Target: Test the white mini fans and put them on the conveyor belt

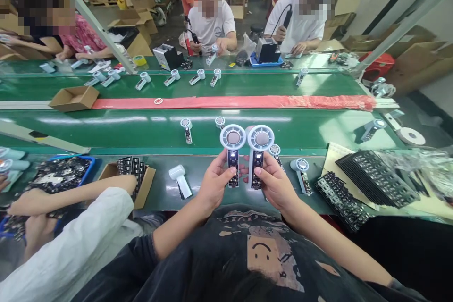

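Observation:
My left hand (214,181) is closed round the handle of a small white hand-held fan (232,140), held upright with its round head up and a circuit board showing in the open handle. My right hand (275,183) grips a second fan of the same kind (261,139) right beside it, the two heads almost touching. Both are held over the near edge of the green conveyor belt (141,127). Another fan part (275,151) lies just behind my right hand.
Loose fan units (186,130) lie along the belt, one white handle (180,179) near my left. Black trays of circuit boards (375,177) sit at right, a cardboard box (136,174) at left. A co-worker's white sleeve (81,240) reaches in at left; people work across the belt.

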`<state>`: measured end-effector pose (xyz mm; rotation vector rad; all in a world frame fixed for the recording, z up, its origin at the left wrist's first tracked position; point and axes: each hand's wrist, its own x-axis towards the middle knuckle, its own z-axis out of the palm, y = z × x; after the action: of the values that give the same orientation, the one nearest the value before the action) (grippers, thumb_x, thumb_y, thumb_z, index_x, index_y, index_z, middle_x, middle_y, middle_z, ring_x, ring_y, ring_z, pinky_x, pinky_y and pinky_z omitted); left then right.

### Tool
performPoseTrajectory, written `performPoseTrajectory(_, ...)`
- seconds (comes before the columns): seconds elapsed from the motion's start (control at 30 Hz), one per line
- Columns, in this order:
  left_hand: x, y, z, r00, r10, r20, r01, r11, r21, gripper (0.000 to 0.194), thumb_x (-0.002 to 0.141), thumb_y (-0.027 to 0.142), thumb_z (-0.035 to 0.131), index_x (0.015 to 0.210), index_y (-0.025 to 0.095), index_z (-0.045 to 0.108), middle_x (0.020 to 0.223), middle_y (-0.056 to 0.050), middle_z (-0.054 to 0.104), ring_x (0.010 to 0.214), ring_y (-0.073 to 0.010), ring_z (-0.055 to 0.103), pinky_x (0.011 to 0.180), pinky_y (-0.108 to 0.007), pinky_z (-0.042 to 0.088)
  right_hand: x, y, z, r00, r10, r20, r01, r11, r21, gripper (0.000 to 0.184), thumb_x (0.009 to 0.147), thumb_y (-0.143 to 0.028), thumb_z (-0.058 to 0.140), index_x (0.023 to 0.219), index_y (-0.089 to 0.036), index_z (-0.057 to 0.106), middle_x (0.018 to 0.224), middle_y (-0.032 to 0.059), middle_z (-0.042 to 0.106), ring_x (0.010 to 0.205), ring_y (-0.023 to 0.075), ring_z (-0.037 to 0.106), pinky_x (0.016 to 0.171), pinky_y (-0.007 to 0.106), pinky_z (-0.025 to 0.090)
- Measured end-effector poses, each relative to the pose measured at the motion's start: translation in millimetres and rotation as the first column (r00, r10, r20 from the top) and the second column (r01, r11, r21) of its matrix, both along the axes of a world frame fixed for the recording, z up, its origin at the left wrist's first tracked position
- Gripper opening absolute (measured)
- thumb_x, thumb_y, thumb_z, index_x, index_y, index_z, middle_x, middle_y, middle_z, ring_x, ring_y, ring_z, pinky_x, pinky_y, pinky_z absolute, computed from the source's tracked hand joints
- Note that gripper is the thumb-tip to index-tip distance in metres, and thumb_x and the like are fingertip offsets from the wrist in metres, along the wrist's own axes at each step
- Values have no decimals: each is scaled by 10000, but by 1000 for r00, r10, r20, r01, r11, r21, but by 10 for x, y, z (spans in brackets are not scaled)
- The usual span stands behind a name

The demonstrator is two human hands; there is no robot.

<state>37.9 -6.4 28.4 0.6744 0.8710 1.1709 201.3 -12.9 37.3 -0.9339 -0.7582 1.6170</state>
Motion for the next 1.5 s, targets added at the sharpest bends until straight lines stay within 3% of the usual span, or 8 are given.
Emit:
performPoseTrajectory(0.27,198,-64,63,989,143,-44,-144,989,-23,612,701,370,886,1263,272,665,1407,-95,631,1085,-270,702,942,-439,583,169,149,11,985,151,-83,-151,988,17,553,730,-440,854,1198,-303,593,1110,48,713,853,226,706,654,338,594)
performPoseTrajectory(0.5,372,-124,53,958,271,-88,-274,961,-21,548,692,362,890,1195,281,688,1305,-66,692,1170,-266,667,1041,-451,528,316,226,44,968,234,-93,-229,972,56,523,735,-449,850,1174,-307,604,1129,44,703,931,237,696,704,353,603)
performPoseTrajectory(0.67,459,-172,41,936,331,-116,-334,943,-1,538,696,361,884,1185,267,680,1231,-68,718,1126,-264,683,1005,-456,546,394,240,25,953,293,-84,-289,956,50,524,747,-443,836,1193,-310,594,1129,46,698,912,233,695,709,361,603)
performPoseTrajectory(0.9,553,-233,113,935,344,-85,-348,937,-33,537,674,375,901,1151,246,690,1233,-76,723,1084,-283,706,967,-471,575,411,233,-32,948,308,-86,-306,952,33,561,740,-457,844,1206,-292,579,1051,42,716,804,205,694,662,331,582)
performPoseTrajectory(1.07,546,-280,147,938,339,-69,-343,938,-55,627,660,377,911,1228,272,668,1280,-73,707,1098,-294,706,962,-480,586,402,226,-34,943,316,-105,-317,948,11,582,713,-456,860,1197,-291,582,1154,53,699,838,202,682,662,325,588)
performPoseTrajectory(1.27,480,-319,131,943,315,-109,-321,947,-35,651,687,403,890,1275,269,646,1321,-92,685,1123,-306,694,952,-479,592,368,188,-28,935,339,-101,-340,940,14,555,738,-427,839,1206,-305,565,1114,36,699,859,205,687,675,330,597)
performPoseTrajectory(1.5,309,-326,78,956,286,-70,-289,957,-32,671,678,389,900,1288,275,647,1311,-90,690,1126,-290,690,985,-471,570,207,89,21,952,284,-111,-284,959,18,539,742,-407,840,1199,-306,573,1097,34,703,810,198,696,654,322,588)
